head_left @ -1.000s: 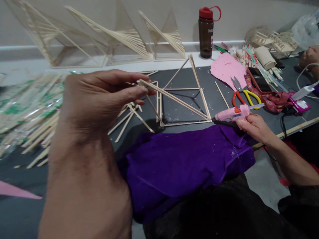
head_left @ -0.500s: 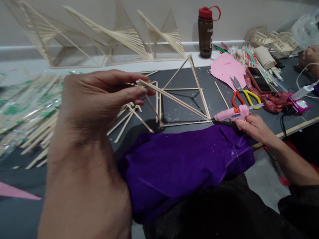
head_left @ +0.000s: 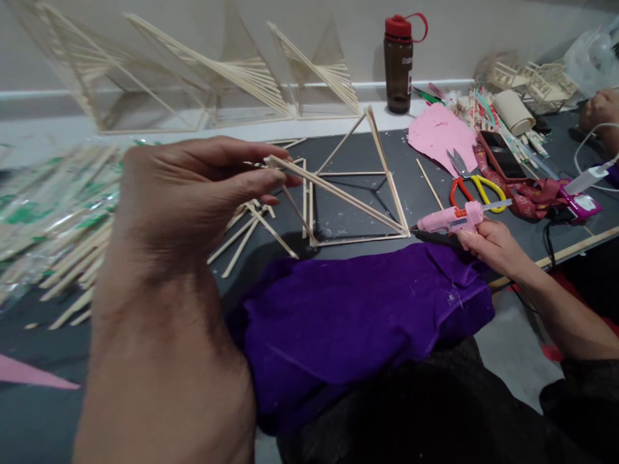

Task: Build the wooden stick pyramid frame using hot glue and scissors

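Note:
Between thumb and fingertips, my left hand point(head_left: 207, 171) pinches the raised end of thin wooden sticks point(head_left: 338, 192) that slope down to the right. Their lower end meets the front right corner of a stick frame point(head_left: 360, 241) standing on the dark table. My right hand point(head_left: 496, 245) is wrapped round the grip of a pink hot glue gun point(head_left: 449, 220), with a clear glue stick poking out of its back. The nozzle points left, right beside that corner; whether it touches cannot be made out. A purple cloth point(head_left: 358, 309) lies in front of the frame.
Bagged wooden sticks point(head_left: 82, 212) spread on the left. Finished stick structures point(head_left: 242, 71) line the wall. A bottle point(head_left: 399, 67), scissors point(head_left: 467, 174), a phone point(head_left: 501, 154) and pink foam point(head_left: 442, 134) lie behind the glue gun. Another person's hand point(head_left: 599, 109) shows at far right.
The glue gun has shifted very slightly to the right at the frame's corner. My left hand and the sticks keep their place.

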`<action>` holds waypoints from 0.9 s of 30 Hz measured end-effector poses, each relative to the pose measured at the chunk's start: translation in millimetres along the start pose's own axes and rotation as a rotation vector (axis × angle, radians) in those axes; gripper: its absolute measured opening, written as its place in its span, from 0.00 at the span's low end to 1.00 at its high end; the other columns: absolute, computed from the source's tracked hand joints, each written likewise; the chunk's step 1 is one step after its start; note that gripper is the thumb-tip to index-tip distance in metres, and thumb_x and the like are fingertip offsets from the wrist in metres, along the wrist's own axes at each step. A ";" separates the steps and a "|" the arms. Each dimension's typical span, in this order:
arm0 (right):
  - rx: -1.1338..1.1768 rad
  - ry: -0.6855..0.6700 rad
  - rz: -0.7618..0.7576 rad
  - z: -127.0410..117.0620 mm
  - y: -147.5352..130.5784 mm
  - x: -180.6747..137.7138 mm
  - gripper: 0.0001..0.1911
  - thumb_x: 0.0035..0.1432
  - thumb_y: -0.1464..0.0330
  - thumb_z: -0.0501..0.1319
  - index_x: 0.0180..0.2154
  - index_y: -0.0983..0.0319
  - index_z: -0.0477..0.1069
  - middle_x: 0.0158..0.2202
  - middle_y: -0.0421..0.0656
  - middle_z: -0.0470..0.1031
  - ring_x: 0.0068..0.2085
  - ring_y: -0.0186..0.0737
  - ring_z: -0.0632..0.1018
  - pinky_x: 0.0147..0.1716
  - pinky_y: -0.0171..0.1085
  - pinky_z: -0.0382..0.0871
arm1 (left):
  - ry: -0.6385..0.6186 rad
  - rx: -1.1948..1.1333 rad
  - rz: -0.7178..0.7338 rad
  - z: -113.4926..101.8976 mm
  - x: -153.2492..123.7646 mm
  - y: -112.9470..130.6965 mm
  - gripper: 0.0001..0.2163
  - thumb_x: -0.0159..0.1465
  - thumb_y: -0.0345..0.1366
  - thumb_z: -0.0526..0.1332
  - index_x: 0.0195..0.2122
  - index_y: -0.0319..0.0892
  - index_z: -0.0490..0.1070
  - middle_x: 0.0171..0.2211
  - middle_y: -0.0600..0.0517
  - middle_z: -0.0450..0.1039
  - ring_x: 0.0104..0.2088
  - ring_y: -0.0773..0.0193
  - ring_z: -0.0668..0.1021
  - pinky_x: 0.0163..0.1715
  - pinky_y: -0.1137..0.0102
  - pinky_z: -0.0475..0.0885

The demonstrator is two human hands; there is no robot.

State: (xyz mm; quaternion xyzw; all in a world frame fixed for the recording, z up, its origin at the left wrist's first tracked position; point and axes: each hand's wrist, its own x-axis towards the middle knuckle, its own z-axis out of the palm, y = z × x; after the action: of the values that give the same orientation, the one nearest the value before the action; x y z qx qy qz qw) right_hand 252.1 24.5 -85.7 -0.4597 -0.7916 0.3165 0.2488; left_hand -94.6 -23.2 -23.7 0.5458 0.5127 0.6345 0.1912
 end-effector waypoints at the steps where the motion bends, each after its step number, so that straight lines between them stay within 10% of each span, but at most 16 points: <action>1: 0.006 -0.008 0.001 -0.2 0.1 0.0 0.22 0.57 0.52 0.56 0.20 0.61 0.67 0.20 0.42 0.67 0.23 0.34 0.68 0.25 0.36 0.58 | 0.000 0.004 0.002 -0.6 0.0 0.1 0.10 0.46 0.24 0.71 0.29 0.43 0.84 0.23 0.52 0.80 0.23 0.70 0.81 0.18 0.82 0.73; 27: 0.022 -0.047 0.040 0.0 0.5 2.3 0.23 0.57 0.52 0.55 0.22 0.62 0.70 0.20 0.43 0.69 0.23 0.36 0.69 0.26 0.36 0.60 | -0.008 -0.004 -0.028 -3.2 -0.1 -3.5 0.10 0.45 0.26 0.71 0.30 0.42 0.84 0.24 0.51 0.81 0.24 0.68 0.82 0.18 0.81 0.73</action>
State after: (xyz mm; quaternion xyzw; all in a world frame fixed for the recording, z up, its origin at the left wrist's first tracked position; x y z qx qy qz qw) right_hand 251.3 26.7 -85.9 -0.4651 -0.7843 0.3410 0.2287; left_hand -98.5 -23.3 -26.3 0.5405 0.5184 0.6307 0.2033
